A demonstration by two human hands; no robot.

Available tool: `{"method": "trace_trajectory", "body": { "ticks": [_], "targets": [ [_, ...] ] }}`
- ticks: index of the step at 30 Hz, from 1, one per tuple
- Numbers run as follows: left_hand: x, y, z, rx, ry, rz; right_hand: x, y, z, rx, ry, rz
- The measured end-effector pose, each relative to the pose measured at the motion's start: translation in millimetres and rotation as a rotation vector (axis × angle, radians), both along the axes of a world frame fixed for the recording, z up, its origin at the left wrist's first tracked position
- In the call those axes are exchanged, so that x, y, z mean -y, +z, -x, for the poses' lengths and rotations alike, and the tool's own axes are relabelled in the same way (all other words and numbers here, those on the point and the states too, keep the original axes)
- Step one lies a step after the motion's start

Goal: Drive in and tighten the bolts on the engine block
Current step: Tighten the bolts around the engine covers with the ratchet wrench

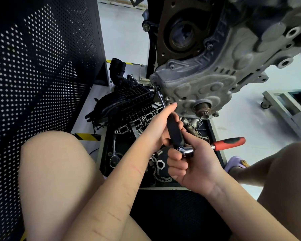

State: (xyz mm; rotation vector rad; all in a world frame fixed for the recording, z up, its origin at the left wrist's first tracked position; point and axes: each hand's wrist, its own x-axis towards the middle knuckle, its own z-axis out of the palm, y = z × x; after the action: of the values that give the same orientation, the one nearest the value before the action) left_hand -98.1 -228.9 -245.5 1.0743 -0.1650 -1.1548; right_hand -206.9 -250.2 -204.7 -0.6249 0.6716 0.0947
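The grey engine block [208, 80] hangs above the floor at upper right. A thin steel shaft [161, 100] runs from a bolt [157, 87] at the cover's left edge down to a black driver handle [175, 131]. My left hand [161, 126] grips the upper part of that handle, index finger stretched along it toward the block. My right hand [189, 164] curls around the chrome ratchet head [185, 151] fitted on the handle's end. The ratchet's red and black handle [229, 141] sticks out to the right.
Below the block, a black tray [217, 153] holds a plastic intake manifold [129, 105], a loose ratchet wrench [114, 157] and a timing chain [159, 169]. A black perforated panel [42, 66] stands at left. My bare knees flank the hands. A grey wheeled stand [285, 103] stands right.
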Motion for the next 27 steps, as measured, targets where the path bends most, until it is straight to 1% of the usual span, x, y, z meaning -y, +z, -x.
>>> {"method": "trace_trajectory", "body": {
  "ticks": [3, 6, 11, 15, 17, 18, 20, 22, 24, 27],
  "targets": [
    [0.9, 0.8, 0.5, 0.076, 0.035, -0.051, -0.9, 1.1, -0.6, -0.017, 0.033, 0.073],
    [1.8, 2.2, 0.0, 0.144, 0.067, -0.114, -2.0, 1.2, -1.2, -0.069, 0.039, 0.21],
    [3.0, 5.8, 1.6, 0.142, 0.097, -0.187, -0.5, 1.2, 0.3, -0.211, 0.078, 0.605],
    [2.8, 5.9, 2.9, 0.196, 0.146, -0.234, -1.1, 6.9, 2.0, -0.254, 0.117, 0.92],
    [2.7, 6.4, 4.5, 0.168, 0.167, -0.227, -1.5, 6.7, 2.2, -0.264, 0.151, 1.069],
    [2.6, 6.7, 5.1, 0.15, 0.175, -0.218, -1.3, 6.1, 1.9, -0.268, 0.158, 1.104],
    [1.5, 6.6, 5.7, 0.145, 0.177, -0.212, -0.8, 5.6, 1.4, -0.276, 0.172, 1.1],
    [0.2, 7.1, 5.6, 0.147, 0.167, -0.211, -0.4, 5.5, 1.0, -0.265, 0.182, 1.02],
    [-0.3, 9.2, 5.4, 0.089, 0.168, -0.191, -0.1, 4.8, 0.8, -0.228, 0.164, 0.862],
    [-0.5, 12.2, 5.1, -0.031, 0.158, -0.169, 0.2, 3.8, 1.1, -0.144, 0.124, 0.539]
  ]
}}
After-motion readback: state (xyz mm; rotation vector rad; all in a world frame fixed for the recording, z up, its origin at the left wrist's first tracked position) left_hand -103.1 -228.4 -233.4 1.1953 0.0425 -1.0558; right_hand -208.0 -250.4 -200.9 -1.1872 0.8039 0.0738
